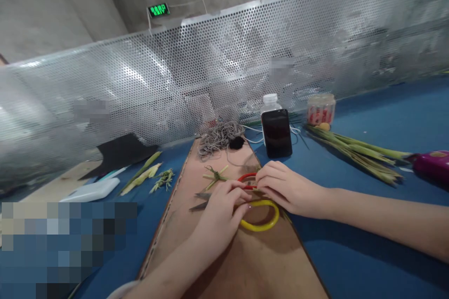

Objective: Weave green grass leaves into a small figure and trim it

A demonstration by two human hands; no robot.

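A pair of scissors lies on the brown board (206, 261), its red handle loop (247, 176) farther off and its yellow handle loop (259, 229) nearer me. My left hand (228, 203) is over the middle of the scissors, fingers pinched together, and the blades (200, 202) stick out to its left. Beside the handles my right hand (280, 187) is closed, its fingertips close to the left ones. A thin green leaf strip (257, 190) shows between the two hands; most of it is hidden by the fingers. Beyond my left hand lies a knotted green leaf piece (216, 176).
Grey yarn (220, 138) lies tangled at the board's far end. Behind stand a black phone (277, 133), a white bottle (270, 102) and a jar (321, 111). Long leaves (354, 152) lie right, leaf pieces (143, 177) left. A perforated metal screen (217, 65) borders the blue table (351, 243).
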